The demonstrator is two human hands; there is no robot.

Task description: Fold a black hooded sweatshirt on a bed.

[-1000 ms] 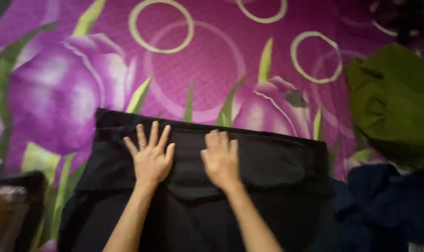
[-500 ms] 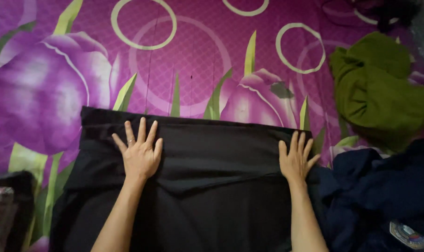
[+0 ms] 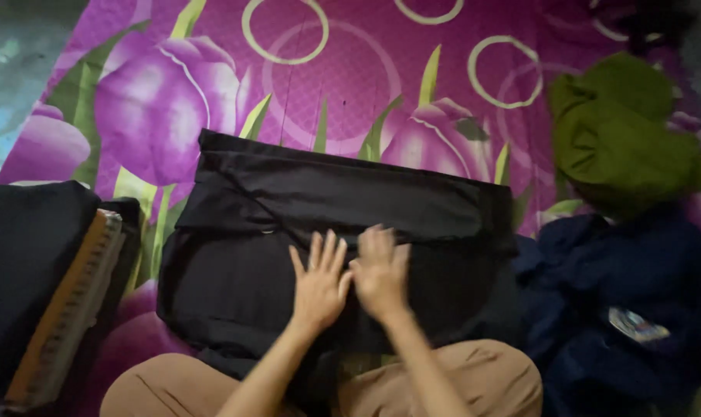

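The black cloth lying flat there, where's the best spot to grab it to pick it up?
Probably the two far corners of the black cloth, coming from above on the flowered sheet side. That far edge lies straight and bare, while the left hand and right hand press flat on its middle, and the near edge runs under the person's knees.

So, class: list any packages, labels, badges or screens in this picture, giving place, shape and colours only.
Badge: sewn on the dark navy garment at lower right; roughly rounded patch, pale blue and white with a yellowish touch, blurred.
No packages, signs or screens show.
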